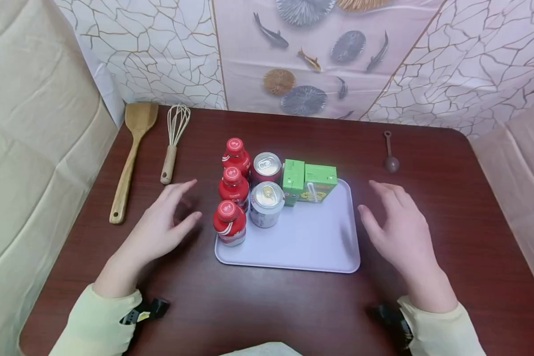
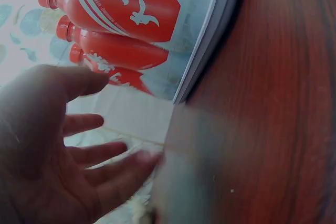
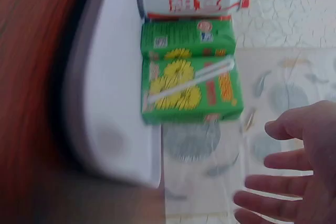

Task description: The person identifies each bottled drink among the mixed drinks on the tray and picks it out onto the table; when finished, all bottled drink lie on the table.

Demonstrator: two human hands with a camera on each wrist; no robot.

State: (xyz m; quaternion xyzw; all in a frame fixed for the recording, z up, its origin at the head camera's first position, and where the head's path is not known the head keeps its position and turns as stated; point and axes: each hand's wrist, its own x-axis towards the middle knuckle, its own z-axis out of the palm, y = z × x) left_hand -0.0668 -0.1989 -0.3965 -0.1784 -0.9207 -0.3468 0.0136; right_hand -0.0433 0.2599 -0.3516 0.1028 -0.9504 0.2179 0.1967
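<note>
left hand [image 1: 162,222] and right hand [image 1: 398,225] are empty, fingers parted, either side of the tray [image 1: 313,240]; i'd keep any lift level, red bottles [image 1: 233,192] crowding its left edge

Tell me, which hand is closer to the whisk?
Left. In the head view, the left hand is just below the whisk; the right hand is much farther away, right of the tray.
</note>
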